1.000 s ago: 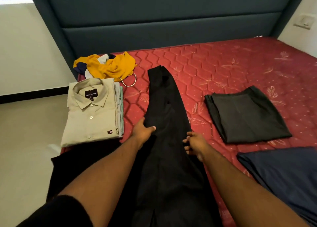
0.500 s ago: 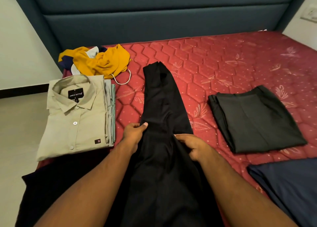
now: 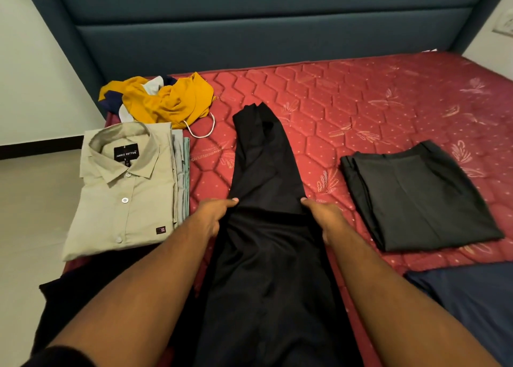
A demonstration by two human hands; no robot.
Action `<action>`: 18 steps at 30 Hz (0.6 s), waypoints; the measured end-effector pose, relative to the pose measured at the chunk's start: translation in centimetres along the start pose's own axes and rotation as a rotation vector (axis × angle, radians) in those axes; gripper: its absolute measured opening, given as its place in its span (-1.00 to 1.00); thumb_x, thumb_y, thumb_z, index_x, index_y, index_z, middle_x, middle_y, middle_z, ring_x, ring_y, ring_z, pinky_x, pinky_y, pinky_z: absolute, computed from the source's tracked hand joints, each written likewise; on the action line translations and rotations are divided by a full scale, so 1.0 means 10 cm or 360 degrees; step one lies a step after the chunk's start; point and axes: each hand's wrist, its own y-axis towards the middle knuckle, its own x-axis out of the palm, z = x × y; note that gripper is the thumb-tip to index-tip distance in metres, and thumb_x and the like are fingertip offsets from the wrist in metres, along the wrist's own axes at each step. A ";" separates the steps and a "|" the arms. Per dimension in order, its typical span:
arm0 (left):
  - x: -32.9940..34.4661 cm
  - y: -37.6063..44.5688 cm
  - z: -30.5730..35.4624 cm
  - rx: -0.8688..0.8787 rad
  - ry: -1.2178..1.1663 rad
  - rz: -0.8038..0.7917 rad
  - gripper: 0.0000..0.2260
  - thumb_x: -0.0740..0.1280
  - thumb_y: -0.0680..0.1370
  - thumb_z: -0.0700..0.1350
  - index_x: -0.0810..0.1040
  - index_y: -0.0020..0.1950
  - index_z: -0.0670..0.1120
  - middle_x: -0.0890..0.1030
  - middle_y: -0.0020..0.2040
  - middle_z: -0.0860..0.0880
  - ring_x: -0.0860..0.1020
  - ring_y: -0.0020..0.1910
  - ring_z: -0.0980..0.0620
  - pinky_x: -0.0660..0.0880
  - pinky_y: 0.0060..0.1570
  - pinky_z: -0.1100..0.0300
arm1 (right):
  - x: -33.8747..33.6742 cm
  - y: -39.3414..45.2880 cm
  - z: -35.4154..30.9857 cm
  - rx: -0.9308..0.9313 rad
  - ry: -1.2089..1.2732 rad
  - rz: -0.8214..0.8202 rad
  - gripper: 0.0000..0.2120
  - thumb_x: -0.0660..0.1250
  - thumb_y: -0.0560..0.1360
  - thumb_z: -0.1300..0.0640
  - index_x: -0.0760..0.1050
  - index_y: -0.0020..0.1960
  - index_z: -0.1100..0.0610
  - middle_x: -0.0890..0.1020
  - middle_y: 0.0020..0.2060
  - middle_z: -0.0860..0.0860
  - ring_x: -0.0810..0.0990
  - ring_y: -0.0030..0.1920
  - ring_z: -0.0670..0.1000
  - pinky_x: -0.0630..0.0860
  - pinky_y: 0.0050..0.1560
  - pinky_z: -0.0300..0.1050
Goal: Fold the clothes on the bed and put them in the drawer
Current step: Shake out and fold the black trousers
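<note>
The left hand (image 3: 212, 216) pinches the left edge of the long black fabric trousers (image 3: 266, 228), thumb on top and fingers curled under the cloth. The right hand (image 3: 323, 218) grips the opposite edge at the same level, its fingers folded around the fabric. The trousers lie lengthwise down the middle of the red quilted mattress (image 3: 361, 97), their far end pointing toward the dark teal padded headboard (image 3: 263, 33) and their near end running out of view between the forearms.

Left of the trousers sits a folded beige cotton shirt (image 3: 125, 194) with a black collar label, stacked on other folded pale garments at the bed's edge. Beyond it lies a crumpled mustard-yellow garment (image 3: 169, 100) mixed with navy and white cloth. To the right rests a folded dark grey garment (image 3: 416, 194), well apart from the trousers, and a navy blue cloth (image 3: 472, 297) lies at the near right corner.
</note>
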 end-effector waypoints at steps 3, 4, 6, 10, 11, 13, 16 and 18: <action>0.00 -0.10 0.01 0.0204 -0.0134 0.0050 -0.91 0.44 0.51 -0.19 0.56 -0.08 -0.17 0.62 -0.07 -0.22 0.58 -0.28 -0.06 0.57 -0.23 0.11 | -0.02 -0.13 -0.10 0.0135 0.0145 -0.0338 -0.70 0.46 0.44 0.10 0.61 0.07 0.27 0.69 -0.06 0.19 0.67 -0.10 0.15 0.62 -0.10 -0.01; -0.02 -0.18 0.02 0.0259 -0.0214 0.0044 -0.91 0.44 0.50 -0.21 0.54 -0.13 -0.16 0.63 -0.10 -0.21 0.58 -0.27 -0.06 0.58 -0.16 0.08 | -0.05 -0.20 -0.11 0.0081 0.0177 -0.0369 -0.70 0.45 0.45 0.14 0.57 0.11 0.27 0.68 -0.06 0.21 0.67 -0.12 0.15 0.63 -0.09 0.03; -0.08 -0.49 0.05 0.0367 -0.0316 -0.0037 -0.91 0.43 0.51 -0.23 0.55 -0.16 -0.17 0.65 -0.19 -0.17 0.61 -0.27 -0.05 0.61 -0.16 0.12 | -0.13 -0.42 -0.13 -0.0050 0.0341 -0.0329 -0.78 0.39 0.48 0.24 0.46 0.10 0.13 0.66 -0.19 0.15 0.64 -0.29 0.08 0.62 -0.22 -0.02; -0.29 -1.34 -0.13 0.0563 -0.0383 -0.0180 -0.91 0.39 0.52 -0.28 0.55 -0.18 -0.18 0.65 -0.29 -0.12 0.62 -0.35 0.02 0.57 -0.32 0.24 | -0.41 -1.11 0.00 -0.0147 0.0164 -0.0524 -0.77 0.23 0.53 0.36 0.47 -0.15 0.05 0.58 -0.36 0.04 0.52 -0.41 -0.02 0.47 -0.39 -0.21; -0.35 -1.51 -0.24 0.0589 -0.0403 -0.0174 -0.94 0.38 0.51 -0.30 0.55 -0.15 -0.18 0.66 -0.27 -0.12 0.62 -0.35 0.03 0.58 -0.32 0.24 | -0.45 -1.29 0.07 -0.0080 0.0010 -0.0648 -0.79 0.23 0.53 0.33 0.51 -0.20 0.09 0.59 -0.38 0.03 0.53 -0.43 -0.04 0.45 -0.41 -0.23; -0.49 -1.86 -0.57 0.0610 -0.0400 -0.0069 -0.88 0.40 0.50 -0.32 0.55 -0.04 -0.13 0.67 -0.18 -0.14 0.64 -0.30 0.02 0.60 -0.24 0.18 | -0.53 -1.71 0.32 0.0065 -0.0422 -0.0804 -0.80 0.27 0.56 0.12 0.58 -0.20 0.11 0.63 -0.36 0.00 0.55 -0.44 -0.08 0.43 -0.39 -0.25; -0.70 -2.23 -1.13 0.0633 -0.0363 0.0131 -0.66 0.42 0.48 -0.34 0.48 0.16 -0.06 0.68 -0.17 -0.15 0.64 -0.22 -0.04 0.60 -0.09 0.07 | -0.60 -2.14 0.79 0.0194 -0.0613 -0.0816 -0.53 0.28 0.45 -0.34 0.60 0.04 0.05 0.68 -0.07 -0.06 0.61 -0.14 -0.06 0.48 -0.07 -0.14; -0.83 -2.48 -1.45 0.0627 -0.0261 0.0214 -0.61 0.42 0.48 -0.34 0.45 0.23 -0.07 0.64 -0.20 -0.19 0.60 -0.24 -0.07 0.57 -0.11 0.05 | -0.67 -2.40 1.05 0.0337 -0.0295 -0.0888 -0.48 0.22 0.45 -0.39 0.59 -0.02 0.04 0.67 -0.07 -0.08 0.58 -0.06 -0.04 0.45 0.02 -0.10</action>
